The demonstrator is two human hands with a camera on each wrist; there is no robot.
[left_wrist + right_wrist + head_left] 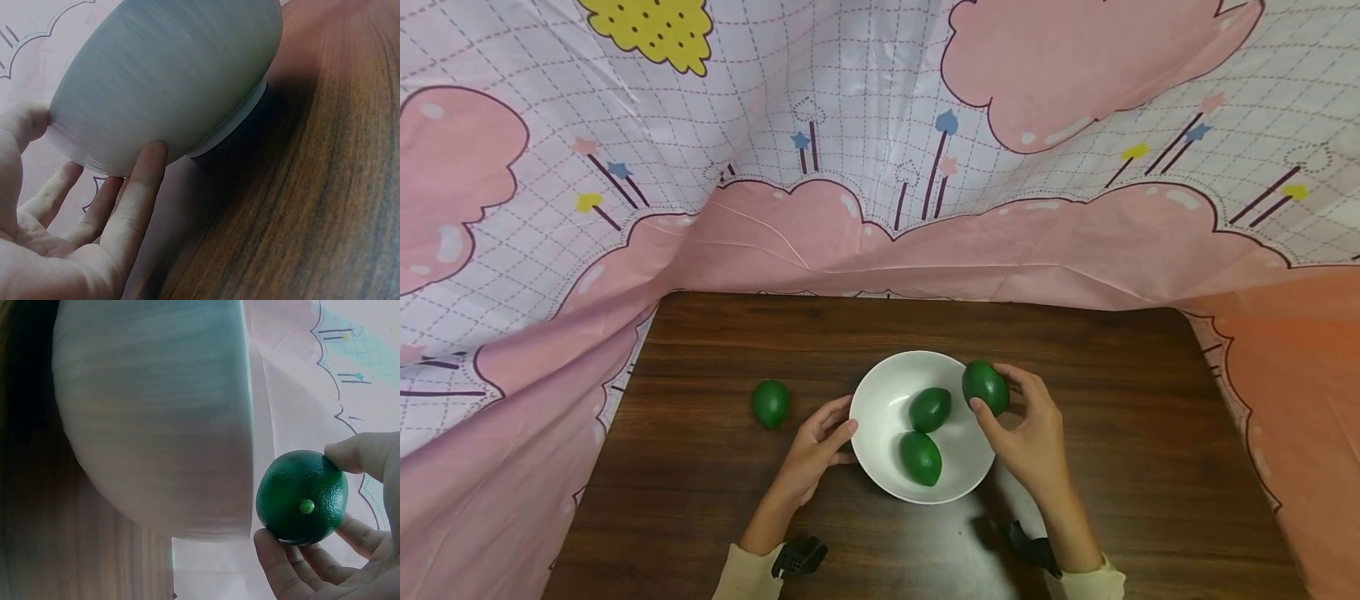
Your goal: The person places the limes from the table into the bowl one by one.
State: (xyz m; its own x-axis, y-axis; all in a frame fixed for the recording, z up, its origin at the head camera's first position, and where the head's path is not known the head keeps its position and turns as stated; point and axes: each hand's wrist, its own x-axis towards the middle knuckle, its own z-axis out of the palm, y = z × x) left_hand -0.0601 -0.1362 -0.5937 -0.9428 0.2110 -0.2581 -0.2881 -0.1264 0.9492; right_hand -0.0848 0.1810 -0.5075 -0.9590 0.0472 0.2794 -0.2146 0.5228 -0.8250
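Note:
A white bowl [880,383] stands on the table with two green limes inside, one lime [930,409] behind the other lime [921,458]. My left hand [822,446] holds the bowl's left side, thumb at the rim; in the left wrist view its fingers [134,206] touch the outer wall near the foot. Over the bowl's right rim, my right hand [1033,429] grips a third lime [985,387] between thumb and fingers. That lime's small pale stem end faces the right wrist view, beside the bowl wall [156,425].
Another lime [771,404] lies on the dark wooden table [700,500], left of the bowl and beyond my left hand. A patterned pink and white cloth [880,242] hangs behind the table and along both sides.

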